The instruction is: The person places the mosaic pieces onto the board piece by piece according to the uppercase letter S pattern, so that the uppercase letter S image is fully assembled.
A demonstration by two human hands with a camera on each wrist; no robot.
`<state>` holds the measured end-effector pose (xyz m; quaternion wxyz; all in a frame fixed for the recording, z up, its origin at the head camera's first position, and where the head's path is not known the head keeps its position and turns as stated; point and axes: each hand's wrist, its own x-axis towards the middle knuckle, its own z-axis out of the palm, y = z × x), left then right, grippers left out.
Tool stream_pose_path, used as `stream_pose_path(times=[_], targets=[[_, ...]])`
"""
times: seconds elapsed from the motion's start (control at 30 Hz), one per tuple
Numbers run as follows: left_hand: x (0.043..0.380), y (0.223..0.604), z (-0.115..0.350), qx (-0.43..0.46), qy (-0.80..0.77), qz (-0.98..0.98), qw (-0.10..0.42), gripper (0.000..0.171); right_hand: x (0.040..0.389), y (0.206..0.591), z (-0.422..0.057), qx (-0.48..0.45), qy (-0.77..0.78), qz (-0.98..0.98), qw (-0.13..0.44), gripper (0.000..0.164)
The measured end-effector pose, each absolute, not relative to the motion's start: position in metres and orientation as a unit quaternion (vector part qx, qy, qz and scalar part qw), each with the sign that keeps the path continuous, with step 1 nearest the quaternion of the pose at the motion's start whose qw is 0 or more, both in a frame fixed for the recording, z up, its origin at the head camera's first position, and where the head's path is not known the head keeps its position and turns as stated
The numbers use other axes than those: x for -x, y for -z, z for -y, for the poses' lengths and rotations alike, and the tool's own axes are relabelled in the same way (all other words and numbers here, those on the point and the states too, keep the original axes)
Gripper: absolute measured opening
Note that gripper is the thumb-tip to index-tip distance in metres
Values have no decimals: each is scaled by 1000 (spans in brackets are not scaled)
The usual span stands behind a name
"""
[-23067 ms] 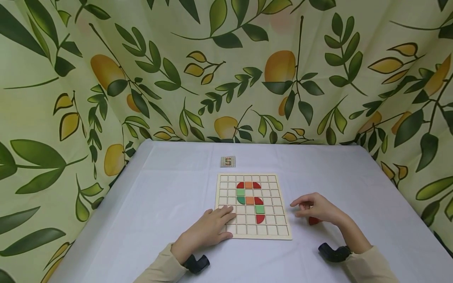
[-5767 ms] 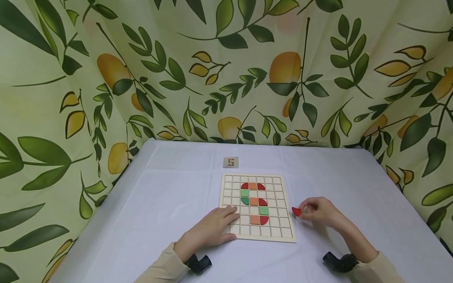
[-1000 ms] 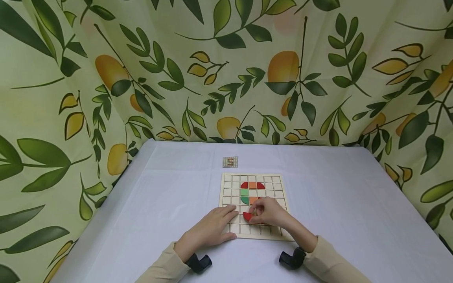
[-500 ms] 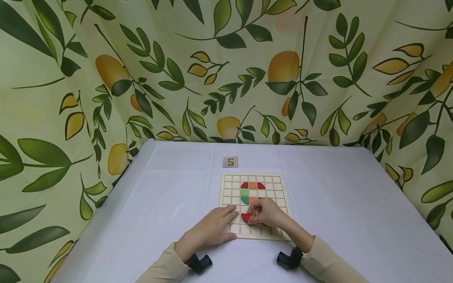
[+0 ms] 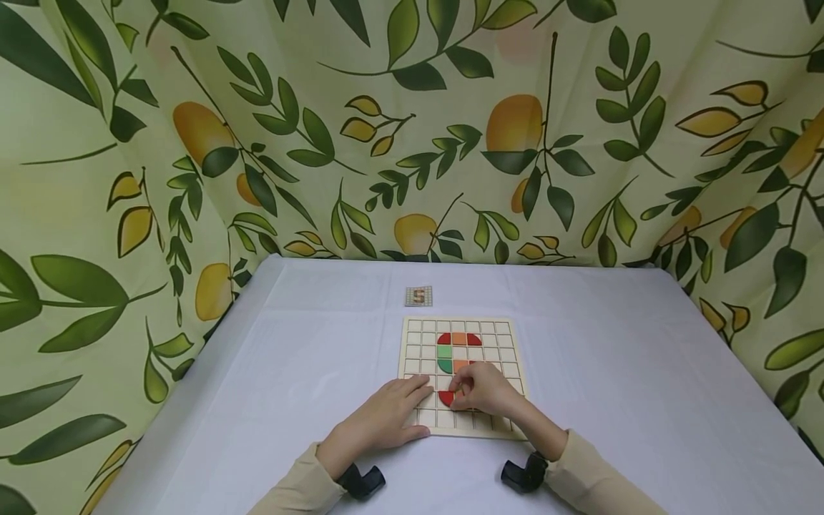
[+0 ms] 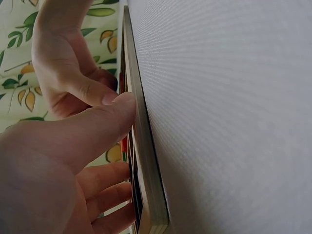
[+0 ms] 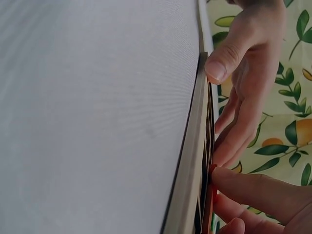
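A square wooden grid board (image 5: pixel 508 422) lies on the table, bearing red, orange and green tiles in a curved pattern. My left hand (image 5: pixel 385 413) rests with fingers spread on its left edge; the thumb (image 6: pixel 114 114) lies along the near rim in the left wrist view. Over the lower middle of the board, my right hand (image 5: pixel 491 390) pinches a red quarter-circle tile (image 5: pixel 445 398) between thumb and fingers. In the right wrist view this red tile (image 7: pixel 213 183) sits right at the board's surface. The right hand hides several tiles behind it.
A small card (image 5: pixel 418 296) printed with a similar grid pattern lies beyond the board. White cloth (image 5: pixel 309 343) covers the table, with a leaf-patterned curtain (image 5: pixel 360 164) behind. Black wrist devices (image 5: pixel 524 473) are worn below both hands.
An orange tile has joined the lower row. My right hand has carried the red tile from right of the board onto it, then slightly left and down into a cell. The left hand stays.
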<state>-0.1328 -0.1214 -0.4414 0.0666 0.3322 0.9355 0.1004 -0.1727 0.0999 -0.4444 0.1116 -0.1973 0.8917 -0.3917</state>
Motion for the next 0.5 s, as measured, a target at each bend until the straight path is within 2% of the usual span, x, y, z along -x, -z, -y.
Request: stream_pose_path(times=[0.5], targets=[[132,443,121,-326,-100,-937,78,63,171,445,-103,195,391,-893,109,15]])
